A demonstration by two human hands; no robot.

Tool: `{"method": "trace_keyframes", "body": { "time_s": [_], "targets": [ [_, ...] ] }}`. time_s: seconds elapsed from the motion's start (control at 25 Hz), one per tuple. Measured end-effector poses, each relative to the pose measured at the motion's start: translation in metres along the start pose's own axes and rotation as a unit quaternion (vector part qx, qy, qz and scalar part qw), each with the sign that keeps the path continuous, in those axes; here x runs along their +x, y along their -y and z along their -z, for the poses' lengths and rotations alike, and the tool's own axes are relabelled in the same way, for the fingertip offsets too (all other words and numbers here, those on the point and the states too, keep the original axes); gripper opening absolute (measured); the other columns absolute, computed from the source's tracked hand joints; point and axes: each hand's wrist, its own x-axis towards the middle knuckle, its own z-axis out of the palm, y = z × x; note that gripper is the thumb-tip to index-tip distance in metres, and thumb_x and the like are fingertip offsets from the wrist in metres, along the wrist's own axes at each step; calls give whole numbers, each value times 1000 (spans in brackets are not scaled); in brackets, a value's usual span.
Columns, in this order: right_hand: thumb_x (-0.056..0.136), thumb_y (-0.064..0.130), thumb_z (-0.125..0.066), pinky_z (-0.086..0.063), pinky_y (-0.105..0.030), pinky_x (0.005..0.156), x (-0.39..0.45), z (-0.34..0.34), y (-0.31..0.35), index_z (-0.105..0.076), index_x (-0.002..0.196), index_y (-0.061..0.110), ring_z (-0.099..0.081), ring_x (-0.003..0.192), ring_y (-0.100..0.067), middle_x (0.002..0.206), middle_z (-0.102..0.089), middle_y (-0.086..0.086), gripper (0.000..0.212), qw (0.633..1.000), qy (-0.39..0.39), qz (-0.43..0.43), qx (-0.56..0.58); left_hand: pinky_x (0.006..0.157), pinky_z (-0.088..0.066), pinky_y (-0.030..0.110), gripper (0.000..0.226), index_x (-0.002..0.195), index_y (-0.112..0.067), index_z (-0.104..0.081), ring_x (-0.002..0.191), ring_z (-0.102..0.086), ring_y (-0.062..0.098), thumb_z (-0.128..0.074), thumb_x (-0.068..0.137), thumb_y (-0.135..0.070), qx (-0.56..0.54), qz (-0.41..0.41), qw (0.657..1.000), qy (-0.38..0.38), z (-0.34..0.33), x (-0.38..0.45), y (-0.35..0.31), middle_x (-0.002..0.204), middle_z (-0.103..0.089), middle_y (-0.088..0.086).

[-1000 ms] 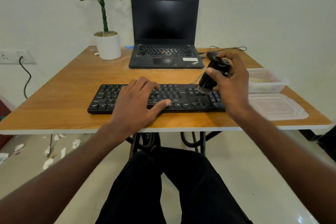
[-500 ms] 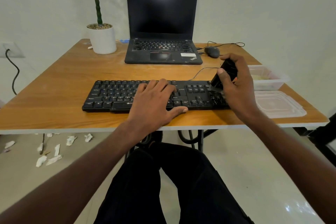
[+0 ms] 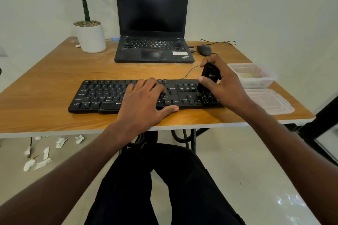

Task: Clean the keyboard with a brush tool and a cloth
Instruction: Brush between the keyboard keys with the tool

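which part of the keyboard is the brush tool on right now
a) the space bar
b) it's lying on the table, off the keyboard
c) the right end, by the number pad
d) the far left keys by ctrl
c: the right hand grips the brush tool with its lower end down on the right end of the keyboard, while the left hand rests flat on the middle keys.

Sitting around the one black keyboard (image 3: 131, 97): one laptop (image 3: 153, 23), one mouse (image 3: 204, 50), one potted plant (image 3: 90, 36), one clear container (image 3: 253, 76), one lid (image 3: 268, 101), one brush tool (image 3: 208, 78).
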Motion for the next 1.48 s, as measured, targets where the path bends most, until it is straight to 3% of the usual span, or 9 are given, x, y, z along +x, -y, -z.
{"method": "trace_keyframes", "body": {
  "time_s": [0.2, 0.36, 0.52, 0.68, 0.84, 1.04, 1.16, 1.32, 1.48],
  "targets": [
    [91, 28, -75, -55, -33, 80, 10, 26, -4, -55, 117, 39, -61, 106, -16, 117, -64, 6, 34, 980, -37, -40, -193, 102, -42, 42, 68, 124, -31, -61, 118, -50, 17, -44, 88, -86, -6, 0, 1000, -4, 0, 0, 0, 123, -54, -9],
    [91, 28, -78, -64, -42, 78, 10, 31, -4, -60, 116, 36, -65, 107, -14, 111, -64, 13, 31, 997, -18, -70, -16, 102, -42, 43, 68, 123, -30, -62, 116, -51, 18, -45, 88, -85, -12, -6, 1000, -9, -1, -2, 0, 122, -54, -8],
    [89, 24, -74, -58, -37, 80, 12, 41, -3, -59, 111, 38, -64, 101, -17, 107, -64, 11, 30, 984, -27, -61, -167, 101, -41, 43, 68, 123, -30, -62, 115, -51, 18, -44, 88, -85, -6, -3, 1000, -12, 0, -2, 0, 121, -54, -8],
    [92, 28, -75, -62, -36, 77, 11, 36, 0, -58, 114, 37, -66, 102, -16, 115, -64, 7, 30, 996, -8, -51, -72, 100, -41, 43, 69, 123, -30, -61, 114, -51, 19, -43, 88, -86, -7, -6, 1000, -8, -1, -2, 0, 120, -54, -8],
    [90, 27, -73, -56, -34, 80, 14, 33, 2, -59, 117, 36, -63, 103, -17, 114, -66, 6, 32, 976, -27, -33, -214, 100, -41, 44, 69, 124, -30, -61, 115, -51, 19, -44, 88, -86, -6, -2, 1000, -7, -1, -2, 0, 121, -54, -8],
    [93, 26, -76, -64, -30, 71, 11, 28, 9, -60, 116, 32, -68, 103, -17, 111, -61, 13, 29, 998, 53, -38, 21, 100, -41, 44, 70, 123, -30, -61, 116, -51, 19, -42, 87, -87, -6, -4, 1000, -8, -1, -2, 0, 121, -54, -8],
    [90, 22, -73, -64, -42, 76, 12, 30, 7, -59, 111, 36, -65, 100, -18, 103, -59, 17, 28, 992, 77, -18, -96, 100, -41, 43, 70, 123, -31, -61, 116, -51, 19, -42, 87, -87, -4, -2, 1000, -6, 0, -2, -1, 122, -54, -8],
    [93, 23, -73, -59, -24, 74, 11, 25, 13, -59, 114, 30, -61, 96, -9, 102, -59, 20, 27, 996, 78, 25, -28, 101, -41, 44, 69, 123, -30, -61, 116, -51, 19, -43, 87, -87, -6, -3, 1000, -5, 1, -2, -1, 122, -54, -7],
    [87, 17, -71, -58, -32, 77, 11, 24, 13, -62, 105, 31, -59, 93, -5, 98, -60, 23, 25, 991, 81, 28, -100, 101, -40, 44, 69, 123, -30, -62, 117, -51, 19, -43, 87, -87, -4, -3, 1000, -7, 1, -1, -1, 123, -55, -7]
  ]
}}
